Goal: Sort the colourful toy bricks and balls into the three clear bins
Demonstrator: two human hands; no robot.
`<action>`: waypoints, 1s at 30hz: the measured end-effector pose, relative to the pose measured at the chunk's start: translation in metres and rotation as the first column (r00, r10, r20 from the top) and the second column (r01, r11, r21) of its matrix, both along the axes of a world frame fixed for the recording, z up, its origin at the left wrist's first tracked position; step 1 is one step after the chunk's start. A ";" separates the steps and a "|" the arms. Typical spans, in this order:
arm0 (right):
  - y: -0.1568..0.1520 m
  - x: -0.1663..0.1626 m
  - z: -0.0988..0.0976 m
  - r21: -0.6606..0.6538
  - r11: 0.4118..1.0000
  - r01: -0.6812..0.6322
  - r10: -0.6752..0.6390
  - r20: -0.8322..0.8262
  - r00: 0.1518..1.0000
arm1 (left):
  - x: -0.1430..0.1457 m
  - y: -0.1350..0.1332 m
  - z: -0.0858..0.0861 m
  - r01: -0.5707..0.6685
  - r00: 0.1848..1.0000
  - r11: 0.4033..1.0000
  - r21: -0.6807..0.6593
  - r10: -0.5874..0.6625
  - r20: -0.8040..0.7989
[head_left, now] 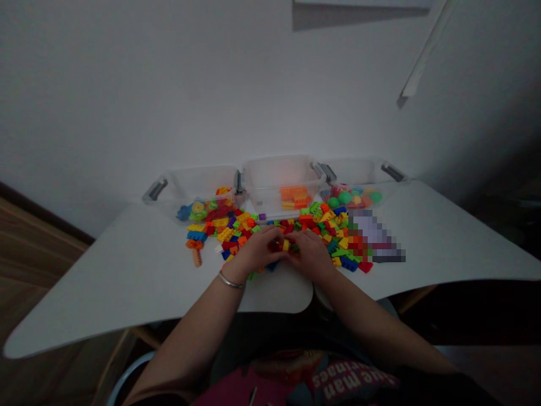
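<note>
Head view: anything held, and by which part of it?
A small yellow block appears held between the fingertips of the left hand and right hand; which sides they grip is too small to tell.

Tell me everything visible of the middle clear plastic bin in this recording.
The middle clear plastic bin is a see-through, rounded tub, apparently lidless, standing upright on the white table near the pale wall, between two similar bins. Grey handles show near its ends; which belong to its neighbours is unclear. Orange and yellow plastic bricks show through its right half. Loose multicoloured bricks lie in front; contact is hard to tell. The left hand and right hand are clear of it.
</note>
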State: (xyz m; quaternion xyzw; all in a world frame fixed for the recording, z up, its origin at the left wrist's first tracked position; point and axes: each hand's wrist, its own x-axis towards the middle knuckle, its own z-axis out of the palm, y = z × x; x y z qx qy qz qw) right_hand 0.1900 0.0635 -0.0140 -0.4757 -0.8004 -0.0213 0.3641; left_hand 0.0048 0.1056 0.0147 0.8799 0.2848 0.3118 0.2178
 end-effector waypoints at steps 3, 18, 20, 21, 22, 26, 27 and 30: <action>-0.001 0.001 0.000 0.012 1.000 0.013 -0.013 0.027 1.000 | -0.002 0.000 0.000 0.016 0.999 1.000 0.007 -0.016 -0.027; -0.003 0.006 0.001 -0.016 0.996 0.092 -0.091 0.079 0.993 | -0.009 0.002 0.004 -0.191 0.934 0.947 0.258 0.256 -0.249; -0.002 0.007 0.001 -0.012 0.994 0.107 -0.106 0.085 0.991 | -0.011 0.004 0.002 -0.206 0.926 0.942 0.263 0.275 -0.259; -0.002 0.007 0.000 -0.006 0.994 0.109 -0.108 0.083 0.991 | -0.011 0.005 0.001 -0.207 0.927 0.942 0.265 0.276 -0.255; -0.002 0.007 0.000 -0.001 0.994 0.106 -0.105 0.080 0.991 | -0.012 0.005 -0.001 -0.204 0.930 0.941 0.270 0.272 -0.245; -0.002 0.008 0.000 0.010 0.995 0.096 -0.097 0.064 0.993 | -0.013 0.006 -0.005 -0.162 0.964 0.939 0.304 0.216 -0.154; -0.003 0.008 0.000 0.014 0.995 0.100 -0.101 0.059 0.993 | -0.013 0.005 -0.006 -0.132 0.976 0.940 0.315 0.180 -0.127; -0.004 0.008 0.001 0.026 0.995 0.100 -0.101 0.052 0.994 | -0.012 0.003 -0.004 -0.052 0.997 0.929 0.366 0.070 -0.038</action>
